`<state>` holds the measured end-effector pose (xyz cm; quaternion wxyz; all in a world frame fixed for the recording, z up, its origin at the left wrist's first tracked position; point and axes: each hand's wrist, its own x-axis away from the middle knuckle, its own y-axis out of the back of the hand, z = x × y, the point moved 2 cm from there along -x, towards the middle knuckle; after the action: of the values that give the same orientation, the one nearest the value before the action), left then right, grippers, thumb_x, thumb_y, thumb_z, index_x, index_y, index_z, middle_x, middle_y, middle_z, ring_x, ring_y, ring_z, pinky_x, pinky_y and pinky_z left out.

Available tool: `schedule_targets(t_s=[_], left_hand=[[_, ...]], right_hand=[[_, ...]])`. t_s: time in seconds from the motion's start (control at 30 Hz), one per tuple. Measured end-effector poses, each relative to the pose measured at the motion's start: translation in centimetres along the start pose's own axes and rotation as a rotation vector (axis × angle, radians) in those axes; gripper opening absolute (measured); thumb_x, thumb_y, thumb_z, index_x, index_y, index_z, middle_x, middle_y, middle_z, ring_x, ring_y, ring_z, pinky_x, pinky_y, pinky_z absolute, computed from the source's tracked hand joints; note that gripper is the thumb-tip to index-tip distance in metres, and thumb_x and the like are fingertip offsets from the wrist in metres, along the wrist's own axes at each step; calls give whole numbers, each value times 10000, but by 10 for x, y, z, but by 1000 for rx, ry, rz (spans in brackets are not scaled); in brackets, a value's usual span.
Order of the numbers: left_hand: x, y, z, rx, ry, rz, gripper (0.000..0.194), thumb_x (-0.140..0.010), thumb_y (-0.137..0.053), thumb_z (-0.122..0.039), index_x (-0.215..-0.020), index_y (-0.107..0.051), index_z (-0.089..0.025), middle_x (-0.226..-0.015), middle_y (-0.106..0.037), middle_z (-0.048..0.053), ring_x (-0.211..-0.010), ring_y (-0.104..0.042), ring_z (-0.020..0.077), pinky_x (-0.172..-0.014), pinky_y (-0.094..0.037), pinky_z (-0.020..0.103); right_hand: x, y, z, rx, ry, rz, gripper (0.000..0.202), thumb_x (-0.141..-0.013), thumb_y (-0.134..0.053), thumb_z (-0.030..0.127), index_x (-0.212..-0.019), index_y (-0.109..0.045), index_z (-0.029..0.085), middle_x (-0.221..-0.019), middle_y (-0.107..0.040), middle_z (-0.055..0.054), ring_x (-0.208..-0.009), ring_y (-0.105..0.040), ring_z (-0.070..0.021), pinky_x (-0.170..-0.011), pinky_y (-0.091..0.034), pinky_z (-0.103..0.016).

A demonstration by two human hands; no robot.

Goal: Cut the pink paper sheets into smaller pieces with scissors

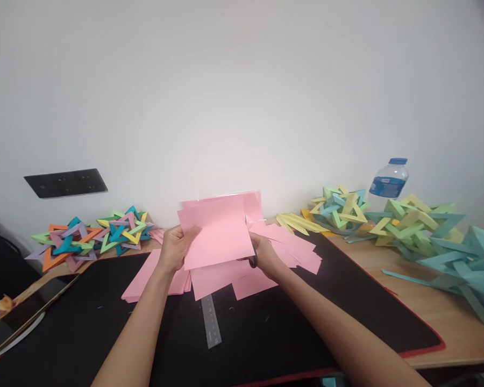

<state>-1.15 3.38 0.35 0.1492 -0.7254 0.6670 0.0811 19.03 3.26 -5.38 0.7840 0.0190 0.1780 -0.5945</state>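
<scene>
A pink paper sheet (220,231) is held up over the mat, its left edge pinched in my left hand (178,244). My right hand (264,255) grips a pair of scissors (253,262) at the sheet's right edge; a dark handle loop and a bit of blade show, the rest is hidden by the paper and fingers. Behind the held sheet is another pink piece with a shiny, clear edge. Below lie loose pink sheets (212,280), a stack of pink paper (145,277) on the left, and fanned pink pieces (296,247) on the right.
A clear ruler (212,320) lies on the black mat (290,333). Folded paper stars stand left (68,242) and right (411,226). Yellow strips (294,223) and a water bottle (389,180) are near the wall. A phone (28,309) sits at left.
</scene>
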Motion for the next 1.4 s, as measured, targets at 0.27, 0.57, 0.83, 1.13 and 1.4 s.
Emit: schedule_targets(t_s=[0.27,0.57,0.83,1.13,1.4], left_hand=[[1,-2,0,26,30,4,330,-523,-818,-348,-735,-722,-115,-694,-721,65,-589,-622,176,-528,-487,266],[1,-2,0,8,54,-2,345,-517,-817,-366,-720,-713,-107,-672,-713,73,-566,-619,186,-498,-478,270],[1,-3,0,18,57,8,355,-511,-820,-366,-738,-720,-111,-688,-720,72,-573,-627,181,-511,-485,268],[1,-2,2,5,79,49,329,-540,-810,-360,-752,-725,-123,-708,-729,70,-572,-631,176,-505,-480,255],[1,-1,2,23,98,79,313,-565,-804,-344,-780,-730,-130,-751,-737,74,-595,-644,174,-526,-497,253]], right_hand=[[0,-1,-2,4,-18,-35,220,-554,-511,165,-753,-603,166,-531,-541,34,-518,-539,-118,-473,-404,-233],[-1,1,-6,-45,-49,-57,208,-558,-482,181,-726,-603,158,-485,-511,40,-421,-468,-82,-422,-395,-224],[0,-2,-2,-80,-77,-76,215,-560,-465,217,-713,-605,159,-430,-473,56,-376,-423,-70,-423,-410,-235],[0,0,-1,32,-12,-51,215,-592,-536,183,-791,-618,168,-452,-418,81,-372,-341,-52,-389,-311,-199],[0,1,1,42,24,-42,237,-610,-563,186,-840,-618,173,-511,-435,69,-394,-316,-49,-375,-266,-186]])
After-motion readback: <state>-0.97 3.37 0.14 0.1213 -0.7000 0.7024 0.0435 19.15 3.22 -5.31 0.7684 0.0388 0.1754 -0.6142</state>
